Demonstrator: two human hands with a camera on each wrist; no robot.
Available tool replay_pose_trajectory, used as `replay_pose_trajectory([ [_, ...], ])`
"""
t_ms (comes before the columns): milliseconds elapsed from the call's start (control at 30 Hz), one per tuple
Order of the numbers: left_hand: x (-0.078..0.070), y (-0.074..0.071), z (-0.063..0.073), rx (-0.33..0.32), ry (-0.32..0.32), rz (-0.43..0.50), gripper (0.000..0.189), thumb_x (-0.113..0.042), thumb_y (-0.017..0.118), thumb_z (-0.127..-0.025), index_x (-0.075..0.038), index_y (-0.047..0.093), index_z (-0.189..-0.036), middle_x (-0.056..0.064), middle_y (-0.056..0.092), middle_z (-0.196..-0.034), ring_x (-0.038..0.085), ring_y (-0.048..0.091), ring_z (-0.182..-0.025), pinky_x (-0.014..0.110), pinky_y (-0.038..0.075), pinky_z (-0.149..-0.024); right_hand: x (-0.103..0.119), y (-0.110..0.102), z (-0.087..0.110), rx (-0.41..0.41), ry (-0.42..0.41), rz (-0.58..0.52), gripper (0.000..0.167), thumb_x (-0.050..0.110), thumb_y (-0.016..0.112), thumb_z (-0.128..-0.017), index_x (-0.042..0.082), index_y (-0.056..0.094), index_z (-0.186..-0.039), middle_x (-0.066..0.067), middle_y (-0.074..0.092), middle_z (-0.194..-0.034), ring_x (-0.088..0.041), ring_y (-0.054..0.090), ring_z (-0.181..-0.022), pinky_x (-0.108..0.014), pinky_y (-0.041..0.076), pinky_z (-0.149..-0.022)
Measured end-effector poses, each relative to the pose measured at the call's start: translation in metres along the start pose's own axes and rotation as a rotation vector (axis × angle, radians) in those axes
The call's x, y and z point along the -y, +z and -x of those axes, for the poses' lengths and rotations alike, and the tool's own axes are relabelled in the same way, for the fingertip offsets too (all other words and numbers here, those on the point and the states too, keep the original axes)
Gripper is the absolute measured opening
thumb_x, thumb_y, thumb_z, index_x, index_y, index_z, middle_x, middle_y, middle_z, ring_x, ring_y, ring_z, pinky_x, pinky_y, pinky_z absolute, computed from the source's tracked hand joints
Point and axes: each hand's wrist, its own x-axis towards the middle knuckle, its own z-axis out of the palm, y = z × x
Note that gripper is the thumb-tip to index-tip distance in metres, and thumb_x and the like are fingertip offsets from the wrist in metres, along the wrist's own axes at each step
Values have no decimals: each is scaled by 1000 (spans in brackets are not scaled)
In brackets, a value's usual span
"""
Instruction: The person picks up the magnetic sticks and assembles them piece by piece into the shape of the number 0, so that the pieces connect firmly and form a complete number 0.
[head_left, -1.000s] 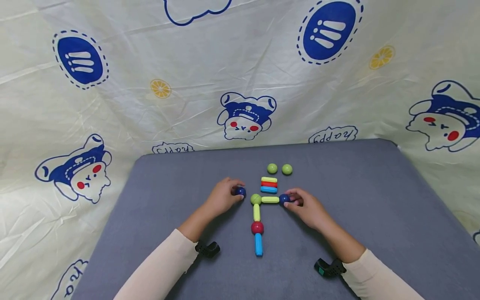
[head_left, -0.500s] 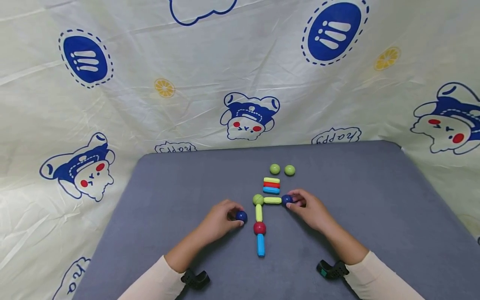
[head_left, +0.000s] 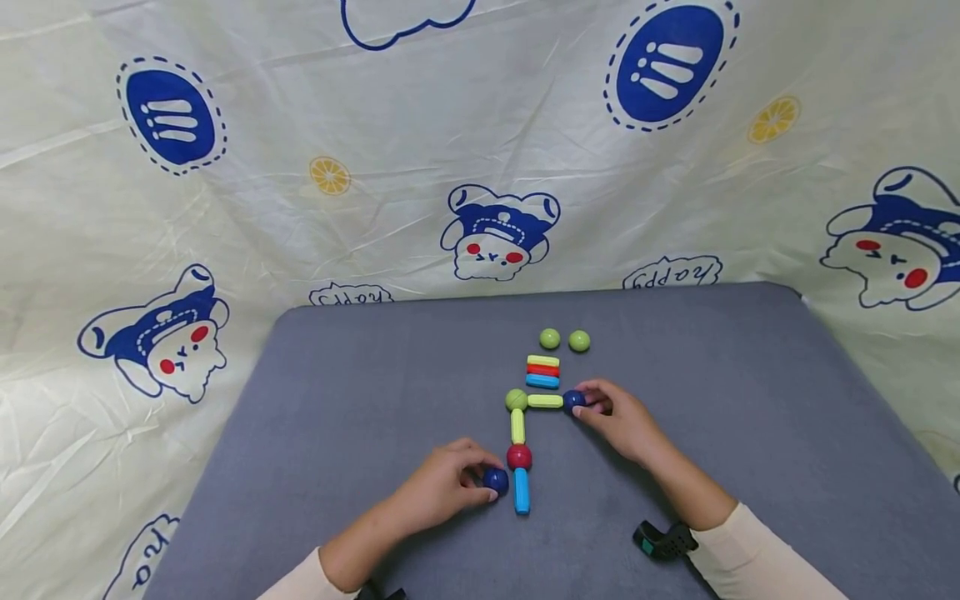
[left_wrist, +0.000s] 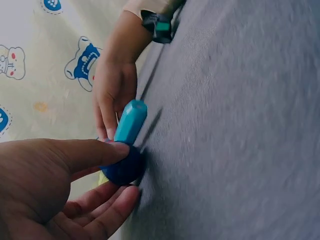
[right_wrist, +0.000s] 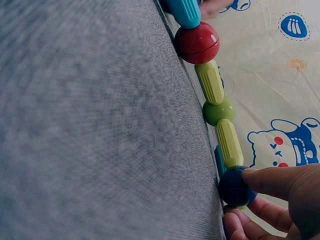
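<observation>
My left hand (head_left: pixel 442 486) pinches a dark blue ball (head_left: pixel 495 481) between thumb and fingers, just left of a light blue stick (head_left: pixel 522 492). That stick joins a red ball (head_left: pixel 519 457), which a yellow-green stick (head_left: pixel 518 426) links to a green ball (head_left: pixel 517 400). From the green ball a second yellow-green stick (head_left: pixel 545 402) runs right to another dark blue ball (head_left: pixel 573 401). My right hand (head_left: pixel 615 417) grips this ball with thumb and fingertips, as the right wrist view shows. In the left wrist view the held ball (left_wrist: pixel 122 167) overlaps the light blue stick (left_wrist: pixel 131 121).
Behind the joined pieces lie a yellow stick (head_left: pixel 543 361), a red stick (head_left: pixel 543 370) and a blue stick (head_left: pixel 542 381) side by side. Two loose green balls (head_left: pixel 550 338) sit farther back. A printed cloth (head_left: pixel 405 233) hangs behind the grey table (head_left: pixel 360 375).
My left hand has moved toward the front edge with the dark blue ball, from beside the green ball to beside the light blue stick. My right hand keeps its hold in place.
</observation>
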Motion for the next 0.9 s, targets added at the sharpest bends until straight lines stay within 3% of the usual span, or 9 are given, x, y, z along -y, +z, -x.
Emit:
replay_pose_trajectory([
  [233,-4,4,10,163,-3,66,29,-19,80,-88,-27,75,-115,-10,62,-101,0,59,-87,15,53,-77,-3,0,-1,-3,-9,2,34,22,68,-98,7,62,-128,-16,67,-116,-24,61,-100,-33,47,-82],
  [433,-9,11,16,267,65,102,29,-20,78,-90,-27,75,-118,-11,63,-105,-3,59,-88,15,54,-78,-2,0,0,0,1,1,34,23,67,-98,8,61,-129,-15,66,-117,-24,61,-100,-32,47,-81],
  [667,-13,23,19,241,201,-27,30,-28,72,-95,-29,72,-125,-8,57,-106,-3,52,-88,13,50,-73,-2,0,-1,-4,3,3,34,23,68,-98,8,62,-128,-15,66,-116,-23,61,-99,-31,46,-80],
  [900,-11,30,18,186,198,-13,31,-31,69,-97,-31,70,-128,-8,50,-104,-1,49,-83,12,48,-69,-3,1,-1,-4,5,8,33,22,67,-98,9,62,-128,-14,66,-116,-24,61,-99,-33,47,-82],
])
